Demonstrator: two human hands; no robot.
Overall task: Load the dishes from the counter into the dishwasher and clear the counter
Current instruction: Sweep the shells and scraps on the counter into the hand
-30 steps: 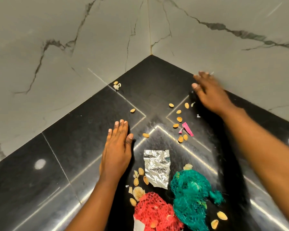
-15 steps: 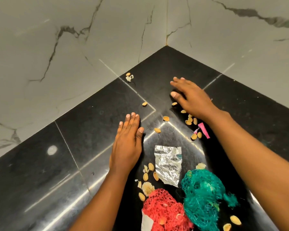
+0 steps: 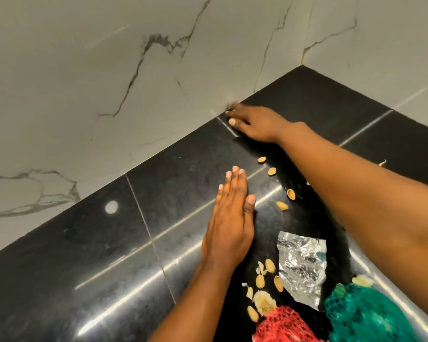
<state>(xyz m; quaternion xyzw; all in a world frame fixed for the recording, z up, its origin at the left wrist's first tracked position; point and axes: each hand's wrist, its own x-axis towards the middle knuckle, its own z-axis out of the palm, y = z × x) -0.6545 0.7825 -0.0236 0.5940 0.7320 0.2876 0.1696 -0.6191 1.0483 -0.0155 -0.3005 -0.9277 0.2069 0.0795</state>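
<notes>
Right hand [image 3: 257, 122] now beyond shells [image 3: 277, 183]

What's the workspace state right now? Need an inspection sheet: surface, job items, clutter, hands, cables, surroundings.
Surface: glossy black stone counter, tiled, in a corner.
Job's things: dishes and dishwasher, nothing seen.
Clutter: scattered nut shells; crumpled foil; red mesh bag; green mesh bag.
Hands: left hand flat on counter, fingers straight; right hand reaching to the wall edge, fingertips blurred.
Cables: nothing seen.
Surroundings: white veined marble walls.
</notes>
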